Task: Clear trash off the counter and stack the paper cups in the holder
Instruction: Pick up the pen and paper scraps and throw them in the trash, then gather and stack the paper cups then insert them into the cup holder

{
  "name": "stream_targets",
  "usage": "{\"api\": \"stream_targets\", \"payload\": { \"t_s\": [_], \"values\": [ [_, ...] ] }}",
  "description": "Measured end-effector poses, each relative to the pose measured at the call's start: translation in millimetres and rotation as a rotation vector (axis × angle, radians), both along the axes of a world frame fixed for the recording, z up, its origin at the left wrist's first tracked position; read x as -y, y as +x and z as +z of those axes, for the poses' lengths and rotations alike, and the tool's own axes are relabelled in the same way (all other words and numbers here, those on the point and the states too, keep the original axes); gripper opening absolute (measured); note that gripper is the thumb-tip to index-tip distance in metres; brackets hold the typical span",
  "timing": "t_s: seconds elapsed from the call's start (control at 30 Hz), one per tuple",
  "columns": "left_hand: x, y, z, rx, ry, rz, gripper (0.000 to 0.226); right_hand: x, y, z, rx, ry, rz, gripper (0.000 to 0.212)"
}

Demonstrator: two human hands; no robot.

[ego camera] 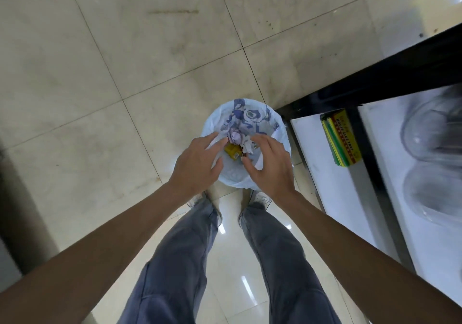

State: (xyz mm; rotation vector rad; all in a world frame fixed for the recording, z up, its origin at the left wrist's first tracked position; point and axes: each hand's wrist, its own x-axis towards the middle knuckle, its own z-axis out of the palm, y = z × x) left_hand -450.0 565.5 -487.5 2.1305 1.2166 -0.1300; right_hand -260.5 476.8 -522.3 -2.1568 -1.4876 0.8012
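A small round trash bin point(252, 117) lined with a white bag printed in blue stands on the tiled floor just ahead of my feet. Crumpled white paper point(237, 137) and a yellow wrapper point(232, 151) lie inside it. My left hand point(197, 166) hovers over the bin's left rim with its fingers spread and nothing in it. Over the right rim my right hand point(268, 165) is likewise spread and holds nothing. No paper cups or cup holder are in view.
A black-framed counter point(375, 83) with white shelves runs along the right. A yellow-green mouse glue trap box point(341, 140) lies on its lower shelf. Blurred clear glass jars point(435, 133) sit at far right. A dark upright object point(22, 213) stands at left.
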Motion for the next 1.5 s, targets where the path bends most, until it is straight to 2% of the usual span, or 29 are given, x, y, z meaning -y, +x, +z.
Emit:
{"api": "stream_targets", "payload": {
  "t_s": [0.43,0.87,1.1,1.5],
  "values": [
    [17.7,-22.6,143.5,0.015,0.226,-0.263,0.045,36.7,-18.7,153.2,0.117,0.014,-0.124,0.043],
    [39.3,-39.9,248.3,0.026,0.328,-0.584,0.05,110.3,-61.6,266.6,0.386,-0.057,-0.328,0.049],
    [55.5,-26.0,285.4,0.145,0.37,-0.645,0.05,143.3,-76.5,315.1,0.49,-0.001,-0.473,0.048],
    [109.3,46.2,360.7,0.377,0.366,-0.843,0.048,238.7,-56.9,392.5,0.524,0.114,-0.774,0.048]
  ]
}}
